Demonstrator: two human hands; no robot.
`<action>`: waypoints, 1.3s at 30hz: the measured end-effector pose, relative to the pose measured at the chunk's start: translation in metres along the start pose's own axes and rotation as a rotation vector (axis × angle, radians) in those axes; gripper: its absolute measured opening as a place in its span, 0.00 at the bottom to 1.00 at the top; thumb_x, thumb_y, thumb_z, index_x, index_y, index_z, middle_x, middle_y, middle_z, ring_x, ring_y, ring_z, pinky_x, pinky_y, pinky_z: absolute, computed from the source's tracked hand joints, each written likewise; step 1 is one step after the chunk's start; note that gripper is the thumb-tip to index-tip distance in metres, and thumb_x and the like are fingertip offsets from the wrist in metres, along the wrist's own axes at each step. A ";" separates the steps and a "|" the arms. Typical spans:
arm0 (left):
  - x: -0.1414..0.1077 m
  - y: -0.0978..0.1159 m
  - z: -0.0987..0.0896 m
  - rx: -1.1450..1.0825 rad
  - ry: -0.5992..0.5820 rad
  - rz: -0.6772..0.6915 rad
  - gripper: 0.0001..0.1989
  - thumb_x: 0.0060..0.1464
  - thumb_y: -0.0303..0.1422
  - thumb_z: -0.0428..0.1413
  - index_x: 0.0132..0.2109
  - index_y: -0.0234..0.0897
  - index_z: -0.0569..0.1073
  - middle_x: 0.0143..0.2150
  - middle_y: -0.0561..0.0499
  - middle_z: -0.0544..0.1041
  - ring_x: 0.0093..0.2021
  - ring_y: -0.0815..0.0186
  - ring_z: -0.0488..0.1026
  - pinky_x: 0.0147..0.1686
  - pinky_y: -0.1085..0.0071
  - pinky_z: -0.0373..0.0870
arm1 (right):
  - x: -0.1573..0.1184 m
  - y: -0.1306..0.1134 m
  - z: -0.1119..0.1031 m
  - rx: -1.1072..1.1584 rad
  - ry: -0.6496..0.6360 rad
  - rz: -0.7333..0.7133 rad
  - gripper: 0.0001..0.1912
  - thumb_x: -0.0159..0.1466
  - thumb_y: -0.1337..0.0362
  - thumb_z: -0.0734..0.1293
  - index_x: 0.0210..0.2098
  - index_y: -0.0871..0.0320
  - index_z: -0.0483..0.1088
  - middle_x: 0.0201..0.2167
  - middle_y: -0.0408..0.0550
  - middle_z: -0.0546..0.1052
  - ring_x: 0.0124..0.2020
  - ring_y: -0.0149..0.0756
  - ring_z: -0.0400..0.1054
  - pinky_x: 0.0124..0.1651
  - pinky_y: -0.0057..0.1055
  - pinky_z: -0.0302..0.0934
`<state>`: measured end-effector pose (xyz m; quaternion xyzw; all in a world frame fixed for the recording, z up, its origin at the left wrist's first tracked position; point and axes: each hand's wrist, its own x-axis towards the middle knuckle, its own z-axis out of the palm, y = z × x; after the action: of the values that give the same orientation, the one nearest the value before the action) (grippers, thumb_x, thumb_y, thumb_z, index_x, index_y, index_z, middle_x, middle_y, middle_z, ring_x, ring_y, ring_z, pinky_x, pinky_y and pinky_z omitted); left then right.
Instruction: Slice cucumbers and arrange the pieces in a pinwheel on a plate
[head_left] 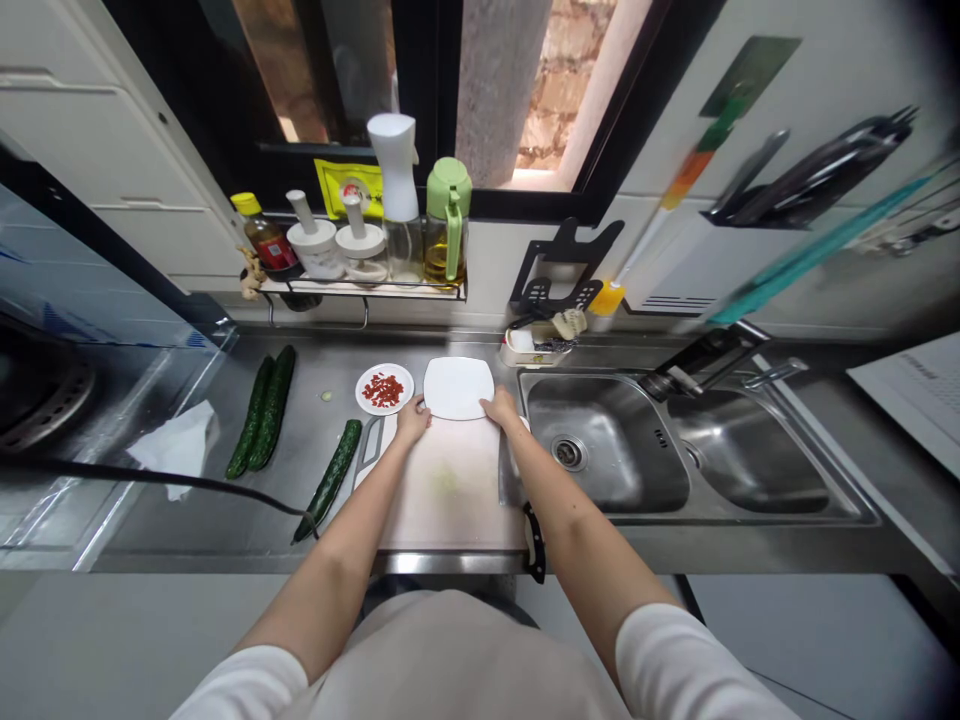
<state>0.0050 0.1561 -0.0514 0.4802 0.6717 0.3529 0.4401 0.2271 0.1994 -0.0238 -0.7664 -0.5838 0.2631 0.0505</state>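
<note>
A white, rounded-square plate [458,387] is at the far end of the cutting board [450,490], held by its near corners. My left hand [413,419] grips the left corner, close to a small round plate [363,392] of chopped red pieces [384,390]. At the right corner, my right hand [500,407] has its fingers closed on the rim. Faint greenish wet marks show on the board. A knife with a black handle [535,543] lies along the board's right edge, its blade partly hidden by my right forearm. One cucumber [331,478] rests left of the board.
Two more cucumbers [271,407] and a crumpled white paper [177,445] lie on the left counter. A dark cable [187,478] crosses there. To the right is a double sink [611,440] with a faucet [705,360]. Bottles and jars stand on a wall shelf [375,288].
</note>
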 end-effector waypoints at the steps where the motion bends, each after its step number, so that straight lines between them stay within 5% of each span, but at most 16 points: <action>1: -0.001 0.001 0.000 0.001 0.008 -0.003 0.22 0.49 0.25 0.52 0.53 0.30 0.72 0.20 0.56 0.72 0.22 0.68 0.72 0.29 0.76 0.68 | 0.000 0.000 0.000 -0.002 0.001 0.001 0.26 0.61 0.60 0.67 0.55 0.67 0.63 0.51 0.62 0.74 0.52 0.44 0.69 0.51 0.30 0.61; 8: -0.003 0.004 0.000 -0.033 0.014 -0.031 0.23 0.50 0.25 0.52 0.55 0.29 0.70 0.23 0.55 0.73 0.22 0.69 0.71 0.30 0.75 0.68 | -0.008 -0.002 -0.002 0.023 0.031 -0.001 0.25 0.62 0.61 0.66 0.56 0.66 0.62 0.50 0.60 0.74 0.51 0.45 0.69 0.52 0.30 0.60; 13: -0.008 0.011 -0.001 -0.053 0.020 -0.080 0.24 0.52 0.26 0.53 0.57 0.29 0.67 0.23 0.54 0.73 0.23 0.69 0.72 0.30 0.75 0.69 | -0.023 0.000 -0.007 0.122 0.178 -0.007 0.24 0.63 0.63 0.62 0.57 0.67 0.62 0.49 0.60 0.74 0.51 0.45 0.68 0.53 0.31 0.58; 22: -0.052 0.009 -0.012 0.081 0.136 -0.003 0.19 0.54 0.31 0.53 0.53 0.34 0.71 0.27 0.53 0.74 0.26 0.69 0.71 0.32 0.74 0.66 | -0.102 0.045 -0.001 0.298 0.294 -0.123 0.20 0.63 0.60 0.58 0.51 0.61 0.66 0.40 0.51 0.75 0.41 0.39 0.68 0.48 0.31 0.59; 26: -0.078 0.002 -0.042 0.143 0.194 0.129 0.15 0.54 0.33 0.53 0.48 0.35 0.73 0.28 0.53 0.73 0.28 0.69 0.69 0.33 0.75 0.65 | -0.138 0.082 -0.001 0.244 0.329 -0.160 0.18 0.62 0.58 0.58 0.46 0.61 0.68 0.37 0.52 0.74 0.39 0.40 0.68 0.45 0.31 0.58; 34: -0.097 -0.029 -0.146 0.549 0.401 0.084 0.16 0.57 0.36 0.50 0.49 0.37 0.73 0.36 0.47 0.76 0.41 0.61 0.73 0.44 0.69 0.66 | -0.181 0.115 -0.003 -0.003 0.155 -0.084 0.16 0.60 0.55 0.62 0.44 0.58 0.68 0.35 0.49 0.74 0.37 0.38 0.68 0.37 0.29 0.55; 39: -0.105 -0.049 -0.169 0.725 0.268 -0.050 0.25 0.54 0.44 0.54 0.54 0.35 0.71 0.43 0.41 0.77 0.46 0.55 0.73 0.45 0.65 0.67 | -0.189 0.109 -0.002 -0.063 -0.003 0.014 0.22 0.59 0.52 0.65 0.48 0.57 0.66 0.35 0.49 0.75 0.37 0.40 0.70 0.34 0.29 0.54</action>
<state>-0.1525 0.0334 -0.0074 0.5377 0.8160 0.1413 0.1586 0.2888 -0.0081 0.0010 -0.7714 -0.5865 0.2459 0.0237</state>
